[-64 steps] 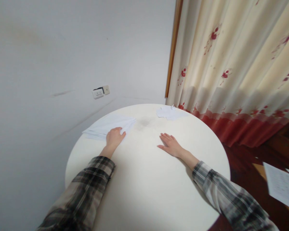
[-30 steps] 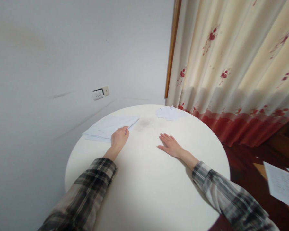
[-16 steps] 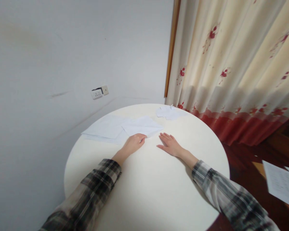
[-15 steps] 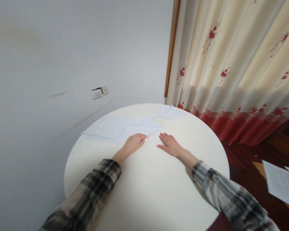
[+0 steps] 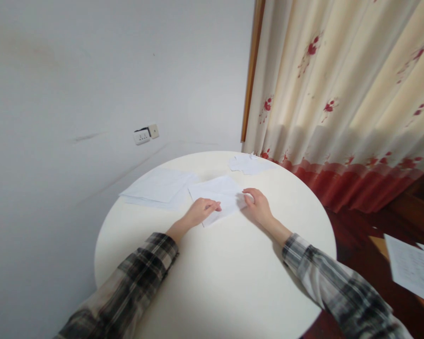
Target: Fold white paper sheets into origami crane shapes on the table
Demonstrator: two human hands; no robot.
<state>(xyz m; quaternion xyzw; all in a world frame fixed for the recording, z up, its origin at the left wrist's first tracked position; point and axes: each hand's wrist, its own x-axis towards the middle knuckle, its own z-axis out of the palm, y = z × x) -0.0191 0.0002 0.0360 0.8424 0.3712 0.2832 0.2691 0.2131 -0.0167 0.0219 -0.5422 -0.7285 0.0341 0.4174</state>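
A sheet of white paper (image 5: 217, 186) lies opened out between my hands, one corner pointing toward me. Over its near left part is my left hand (image 5: 201, 210), palm down, with its fingers loosely bent and no pinch on the paper. My right hand (image 5: 259, 206) is at the sheet's right corner, slightly raised, thumb and forefinger apart in a curve. Whether it touches the paper I cannot tell. To the left lies a stack of larger white sheets (image 5: 155, 187), close to the opened sheet.
The round white table (image 5: 212, 282) stands against the wall. Torn or crumpled white paper (image 5: 250, 164) lies at its far edge. A power socket (image 5: 142, 137) is on the wall, a curtain (image 5: 339, 117) at right. Written sheets (image 5: 411, 268) lie low on the right.
The sheet has gone from folded to opened out, its near corner now toward me. My left hand has let go of its edge. My right hand has lifted and curved its fingers.
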